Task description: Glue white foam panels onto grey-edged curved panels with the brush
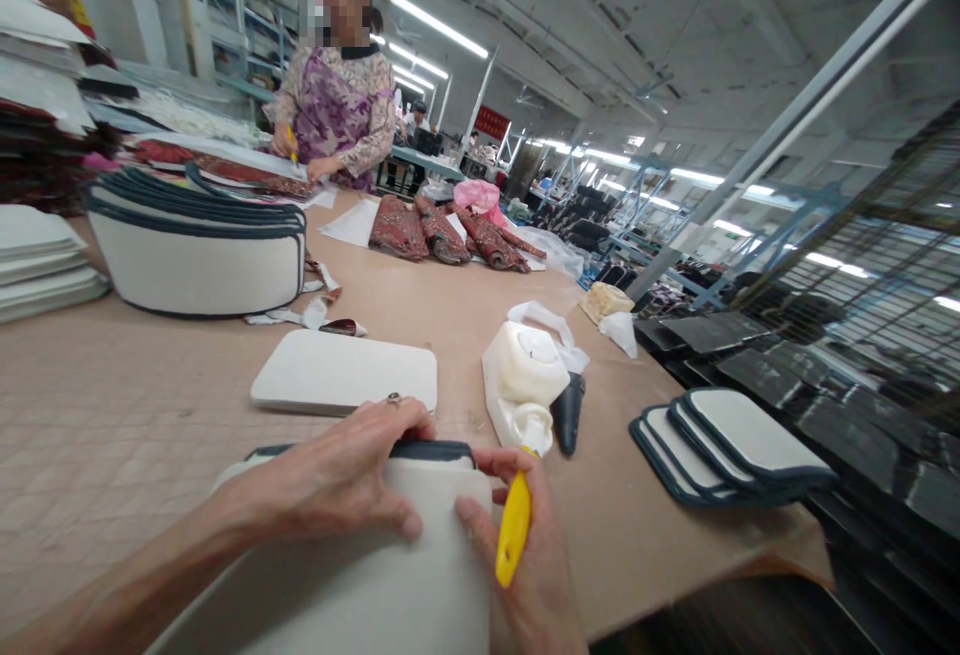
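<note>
My left hand (341, 475) lies over the top of a white padded panel (360, 585) with dark blue edging, fingers curled onto its face and a ring showing. My right hand (529, 555) is closed round a yellow-handled tool (514, 530) at the panel's right upper corner, thumb pressed on the white face. The panel stands tilted toward me at the near edge of the brown table (150, 405).
A plain white panel (345, 372) lies just beyond. A white plastic jug (525, 375) and a dark cone sit right of it. Finished edged panels (731, 445) are stacked at the right, a bigger stack (199, 245) at the left. A person (337, 105) works at the far end.
</note>
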Demonstrator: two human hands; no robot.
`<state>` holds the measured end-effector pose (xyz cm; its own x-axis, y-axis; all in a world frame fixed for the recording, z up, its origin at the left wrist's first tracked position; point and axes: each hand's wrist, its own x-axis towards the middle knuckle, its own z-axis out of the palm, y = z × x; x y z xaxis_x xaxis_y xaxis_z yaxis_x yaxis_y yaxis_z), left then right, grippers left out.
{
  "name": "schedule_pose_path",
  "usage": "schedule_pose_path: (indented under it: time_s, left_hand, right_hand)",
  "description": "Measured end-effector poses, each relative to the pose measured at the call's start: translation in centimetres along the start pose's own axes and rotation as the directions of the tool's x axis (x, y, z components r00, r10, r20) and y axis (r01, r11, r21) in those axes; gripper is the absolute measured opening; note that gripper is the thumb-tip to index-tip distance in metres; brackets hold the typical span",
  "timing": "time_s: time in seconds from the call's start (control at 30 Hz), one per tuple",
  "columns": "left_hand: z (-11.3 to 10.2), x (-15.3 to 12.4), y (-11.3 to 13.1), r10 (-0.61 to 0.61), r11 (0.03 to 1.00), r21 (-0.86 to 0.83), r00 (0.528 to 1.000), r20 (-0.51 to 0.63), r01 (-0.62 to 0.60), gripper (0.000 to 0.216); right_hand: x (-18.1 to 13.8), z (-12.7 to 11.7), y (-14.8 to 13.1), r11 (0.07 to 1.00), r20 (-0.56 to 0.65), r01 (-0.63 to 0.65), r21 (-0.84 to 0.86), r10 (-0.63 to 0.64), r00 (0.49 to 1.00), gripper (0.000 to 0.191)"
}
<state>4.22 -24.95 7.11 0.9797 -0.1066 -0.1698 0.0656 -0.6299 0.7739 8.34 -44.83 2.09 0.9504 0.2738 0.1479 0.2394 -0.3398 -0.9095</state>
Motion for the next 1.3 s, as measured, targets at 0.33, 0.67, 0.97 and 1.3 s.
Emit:
schedule_pose_path:
  time_s: [0.33,0.67,0.97,1.3]
  left_hand:
    - [0.7,-0.1,-0.3,0.059,0.997,0.042,0.998,-0.037,-0.057,0.042]
    - [0.9,-0.3,-0.2,0.145,0.989,0.035,0.989,-0.011,-0.145,0.046]
    - [-0.6,0.2,0.0,0.134,0.989,-0.068,0.988,0.081,-0.128,0.036]
    - [-0.2,1.4,-0.8,0.189,0.98,0.039,0.973,0.13,-0.196,0.029]
  right_hand:
    - [2.4,-1.5,-0.7,0.995,0.184,0.021,0.093,-0.038,0.982,0.044]
    - [2.6,-1.8,-0.2,0.96,0.3,-0.086,0.267,0.002,0.954,0.043]
    - [-0.6,-1.0,0.0,0.884,0.163,-0.149,0.443,0.084,0.983,0.048]
    - [-1.9,-0.5,0.5,0.977,0.016,-0.043,0.21,0.041,0.999,0.037]
